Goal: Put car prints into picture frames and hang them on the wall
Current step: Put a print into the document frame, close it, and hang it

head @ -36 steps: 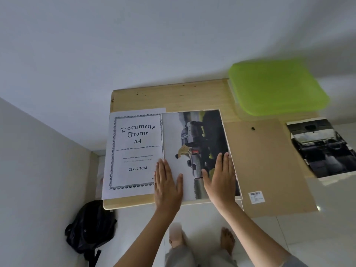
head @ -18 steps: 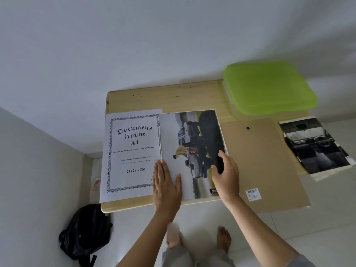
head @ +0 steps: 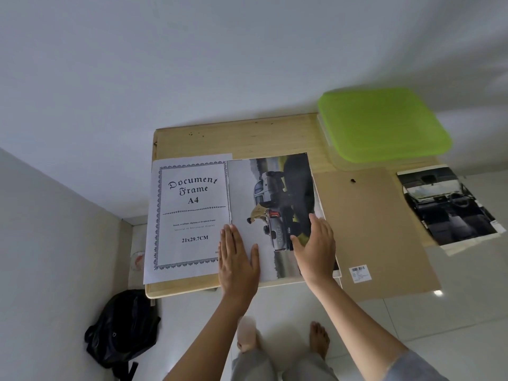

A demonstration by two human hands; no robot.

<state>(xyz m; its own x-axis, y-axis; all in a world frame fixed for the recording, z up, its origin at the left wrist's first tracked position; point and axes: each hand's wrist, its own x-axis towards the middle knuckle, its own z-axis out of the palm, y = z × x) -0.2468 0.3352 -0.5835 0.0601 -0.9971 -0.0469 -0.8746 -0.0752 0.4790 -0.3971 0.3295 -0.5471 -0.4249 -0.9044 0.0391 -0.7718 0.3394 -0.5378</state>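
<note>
Glossy rectangular car print (head: 275, 210) of a silver pickup is lying flat on the pale wooden table (head: 242, 138), touching the white paper "Document Frame A4" sheet (head: 189, 215). Contents under the lime-green plastic lid (head: 382, 125) cannot be told. Left hand (head: 237, 259) is pressing flat, fingers straight, on the print's near-left edge. Right hand (head: 316, 248), fingers extended, is resting on its right edge. Brown fibreboard backing (head: 376, 232) is lying alongside.

Rear wall (head: 192, 64): plain white, fills the upper half of the frame, softly and evenly lit. Side wall (head: 41, 257): white, lower left, meeting the rear wall at a corner. Table (head: 247, 138): pale wood, centre of frame, pushed against the rear wall. Floor (head: 439, 339): glossy white tiles, lower right, with one bright glint (head: 438, 292). Black backpack (head: 123, 328): on the floor, lower left, beside the side wall.
</note>
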